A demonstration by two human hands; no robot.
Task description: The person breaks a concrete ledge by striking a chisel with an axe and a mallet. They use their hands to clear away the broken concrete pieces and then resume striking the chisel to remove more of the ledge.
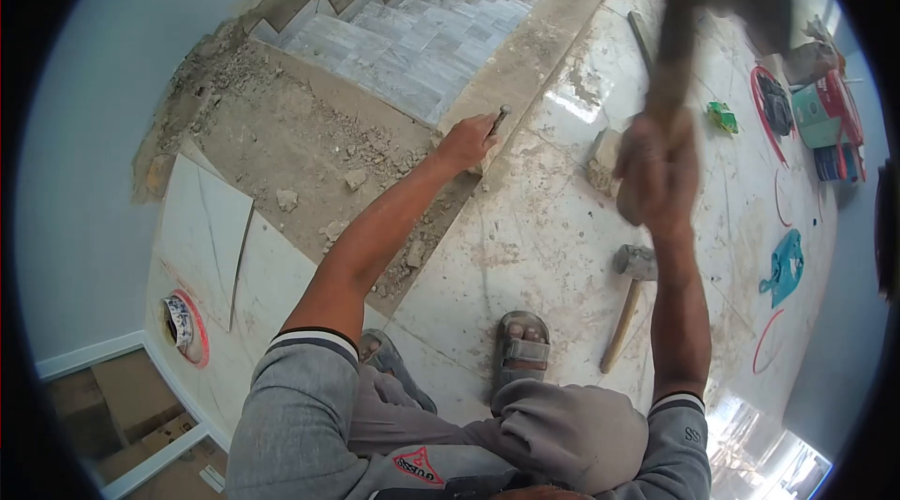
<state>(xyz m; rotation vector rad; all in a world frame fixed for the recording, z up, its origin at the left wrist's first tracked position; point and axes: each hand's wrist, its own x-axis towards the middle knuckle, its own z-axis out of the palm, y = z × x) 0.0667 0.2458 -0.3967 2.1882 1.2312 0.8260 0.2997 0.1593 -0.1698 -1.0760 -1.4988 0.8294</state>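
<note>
My left hand [466, 144] is closed around a metal chisel [503, 113], whose rounded top end sticks up out of the fist. It is at the corner of the raised ledge [525, 69], beside the broken-out landing [281, 134]; the chisel's lower end is hidden. Held up at the right, my right hand [659, 172] grips the wooden handle of a hammer [677, 50]. Its broad dark head is smeared by motion at the top of the view. A chunk of stone [605, 161] lies on the floor just left of my right hand.
A mallet [636, 263] lies on the dusty marble floor [534, 247] near my sandalled foot [522, 347]. Rubble [355, 179] covers the landing below the tiled stairs [394, 45]. A loose tile [202, 219] stands left. Buckets [825, 116], a blue bag [786, 266] and red tubing line the right.
</note>
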